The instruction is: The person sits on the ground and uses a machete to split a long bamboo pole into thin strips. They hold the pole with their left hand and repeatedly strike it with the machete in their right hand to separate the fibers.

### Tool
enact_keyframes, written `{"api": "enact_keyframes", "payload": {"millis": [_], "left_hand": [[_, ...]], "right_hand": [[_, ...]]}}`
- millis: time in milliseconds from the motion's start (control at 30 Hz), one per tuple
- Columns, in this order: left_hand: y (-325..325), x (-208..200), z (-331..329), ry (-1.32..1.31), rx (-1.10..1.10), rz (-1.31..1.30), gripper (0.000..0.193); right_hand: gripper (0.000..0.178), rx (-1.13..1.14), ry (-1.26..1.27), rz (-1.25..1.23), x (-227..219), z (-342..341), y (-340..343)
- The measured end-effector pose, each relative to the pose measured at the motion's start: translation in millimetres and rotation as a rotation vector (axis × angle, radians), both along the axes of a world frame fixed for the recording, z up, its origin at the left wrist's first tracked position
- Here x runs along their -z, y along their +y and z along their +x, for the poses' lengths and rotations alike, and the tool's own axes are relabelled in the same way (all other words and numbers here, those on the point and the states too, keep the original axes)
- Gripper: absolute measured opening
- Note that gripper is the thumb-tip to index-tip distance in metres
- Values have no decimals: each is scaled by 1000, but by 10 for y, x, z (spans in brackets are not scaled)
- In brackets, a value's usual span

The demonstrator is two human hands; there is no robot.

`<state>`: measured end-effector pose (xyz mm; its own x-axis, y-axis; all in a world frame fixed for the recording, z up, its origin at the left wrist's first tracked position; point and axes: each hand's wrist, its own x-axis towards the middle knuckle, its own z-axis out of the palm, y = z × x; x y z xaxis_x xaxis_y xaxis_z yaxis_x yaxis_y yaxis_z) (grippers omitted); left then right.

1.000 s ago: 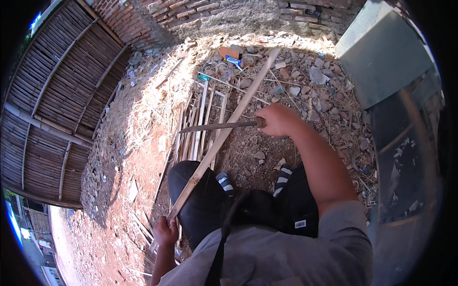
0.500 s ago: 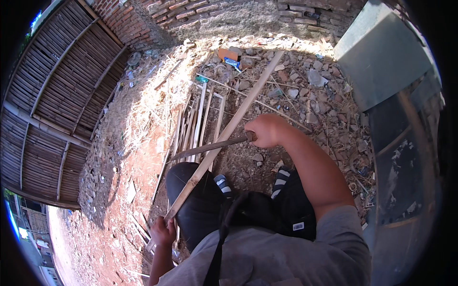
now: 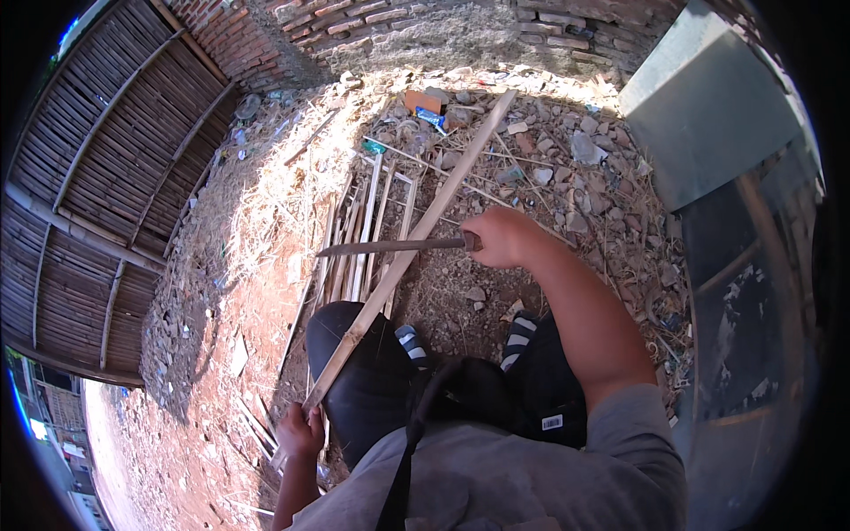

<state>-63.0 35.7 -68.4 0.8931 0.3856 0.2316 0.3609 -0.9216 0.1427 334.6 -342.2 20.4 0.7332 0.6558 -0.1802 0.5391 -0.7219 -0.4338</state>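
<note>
My left hand [image 3: 301,431] is closed around the near end of a long, pale bamboo slat [image 3: 452,184]. The slat slants away to the upper right, passing over my left knee [image 3: 336,323]. In my right hand [image 3: 498,239] is the handle of a machete [image 3: 367,248] with a dark, worn blade. The blade lies level across the slat's middle in this view, its tip pointing left. Whether the blade touches the slat I cannot tell.
Several thin strips [image 3: 361,239] lie on the ground beyond my left knee. Stones and rubble [image 3: 575,190] spread ahead and to the right. A woven bamboo panel [image 3: 115,150] stands at left, grey sheets [image 3: 708,115] at right, and a brick wall [image 3: 398,35] at the back.
The machete's tip has swung up and away from my knee, so the blade now lies level. The slat's far end has shifted slightly left. My left hand has barely moved.
</note>
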Motion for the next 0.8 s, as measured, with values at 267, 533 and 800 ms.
{"api": "enact_keyframes", "payload": {"millis": [267, 533, 800], "left_hand": [[41, -74, 27, 48, -39, 51, 34], [79, -415, 70, 200, 90, -59, 45], [-30, -661, 165, 464, -231, -768, 34]], "right_hand": [[35, 526, 21, 319, 305, 529, -606], [28, 283, -34, 92, -74, 176, -437], [22, 118, -51, 27, -9, 106, -274]]}}
